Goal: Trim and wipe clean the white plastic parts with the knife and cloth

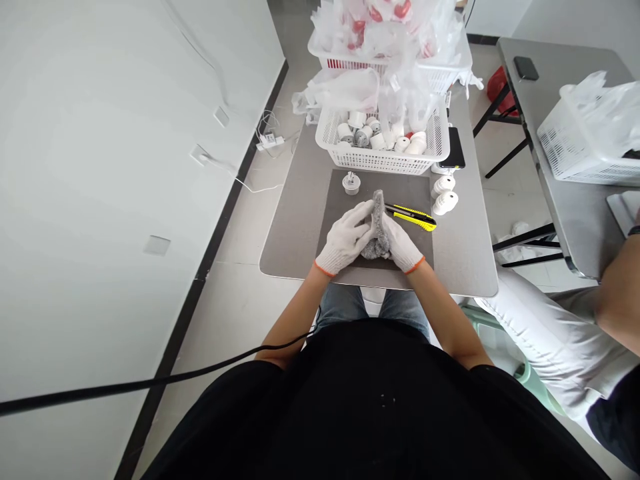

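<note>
Both my hands wear white knit gloves and meet over a dark grey mat [345, 200] on the table. My left hand [346, 237] and my right hand [400, 243] are closed from either side on a grey fuzzy piece of cloth [379, 223] that stands up between them. A yellow and black utility knife [413, 217] lies on the mat just right of my right hand. A small white round part [351, 182] stands at the mat's far left corner.
A white basket [383, 159] of white spools stands behind the mat, with a second basket [350, 63] of plastic-bagged parts beyond. Two white spools [445, 193] and a black phone [455, 148] lie at right. Another person [575, 333] sits at my right by a second table [560, 120].
</note>
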A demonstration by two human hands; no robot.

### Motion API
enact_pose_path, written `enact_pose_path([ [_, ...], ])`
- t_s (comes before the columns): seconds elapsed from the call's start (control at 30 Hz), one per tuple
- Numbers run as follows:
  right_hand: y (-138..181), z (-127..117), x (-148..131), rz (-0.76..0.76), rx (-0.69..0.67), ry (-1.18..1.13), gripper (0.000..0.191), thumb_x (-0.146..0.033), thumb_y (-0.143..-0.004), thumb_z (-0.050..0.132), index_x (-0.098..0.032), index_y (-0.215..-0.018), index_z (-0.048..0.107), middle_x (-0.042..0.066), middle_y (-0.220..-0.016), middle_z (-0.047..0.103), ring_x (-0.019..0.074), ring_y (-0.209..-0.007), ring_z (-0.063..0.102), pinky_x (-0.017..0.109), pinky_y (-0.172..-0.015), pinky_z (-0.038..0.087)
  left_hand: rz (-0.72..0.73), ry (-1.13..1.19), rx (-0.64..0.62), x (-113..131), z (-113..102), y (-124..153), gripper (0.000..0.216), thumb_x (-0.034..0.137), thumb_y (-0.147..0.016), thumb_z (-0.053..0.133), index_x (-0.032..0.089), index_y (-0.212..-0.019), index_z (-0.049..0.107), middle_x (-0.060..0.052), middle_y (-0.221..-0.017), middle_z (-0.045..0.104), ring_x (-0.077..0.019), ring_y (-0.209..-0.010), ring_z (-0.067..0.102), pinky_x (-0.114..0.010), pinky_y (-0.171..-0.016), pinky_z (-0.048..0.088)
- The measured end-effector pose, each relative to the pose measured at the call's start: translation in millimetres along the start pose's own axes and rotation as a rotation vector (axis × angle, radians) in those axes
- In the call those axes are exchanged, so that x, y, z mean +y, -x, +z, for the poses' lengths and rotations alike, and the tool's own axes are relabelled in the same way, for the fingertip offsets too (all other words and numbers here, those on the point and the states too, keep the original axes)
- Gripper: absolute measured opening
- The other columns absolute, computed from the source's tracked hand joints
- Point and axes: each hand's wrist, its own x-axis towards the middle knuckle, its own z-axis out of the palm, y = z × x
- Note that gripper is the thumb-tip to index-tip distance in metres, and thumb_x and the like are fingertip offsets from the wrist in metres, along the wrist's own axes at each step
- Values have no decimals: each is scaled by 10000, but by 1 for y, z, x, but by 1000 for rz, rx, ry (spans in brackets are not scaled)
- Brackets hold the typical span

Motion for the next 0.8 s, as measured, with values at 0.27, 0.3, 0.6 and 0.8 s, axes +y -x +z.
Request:
enact_pose_path([
  [0.27,12,-15,3,79,-53,257,540,-400,-1066,681,-225,-1577,665,166,-1579,726,411,-1362,754,615,-1170,627,-446,618,106,-4,23,1,655,759,-1013,651,208,-1314,838,-138,-1720,681,-376,-1585,672,-526,-1364,550],
  [0.3,13,-17,4,57,-75,337,529,-371,-1053,686,-216,-1559,689,187,-1638,686,434,-1360,756,634,-1155,626,-477,615,100,-4,22,2,603,730,-998,687,201,-1236,856,-140,-1711,688,-384,-1546,701,-531,-1344,569],
  [0.6,16,-19,19,-40,-95,-169,632,-478,-987,728,-187,-1547,704,134,-1575,754,346,-1489,689,558,-1364,488,-104,223,47,-4,9,10,619,807,-1055,586,268,-995,884,-67,-1676,726,-319,-1702,541,-454,-1460,410],
  [0.8,13,-12,12,81,-81,-411,552,-571,-1094,584,-190,-1467,727,151,-1439,798,290,-1388,737,465,-1272,598,47,-129,-36,-18,12,8,331,536,-1038,711,285,-1152,895,-81,-1745,665,-368,-1756,467,-558,-1444,438],
])
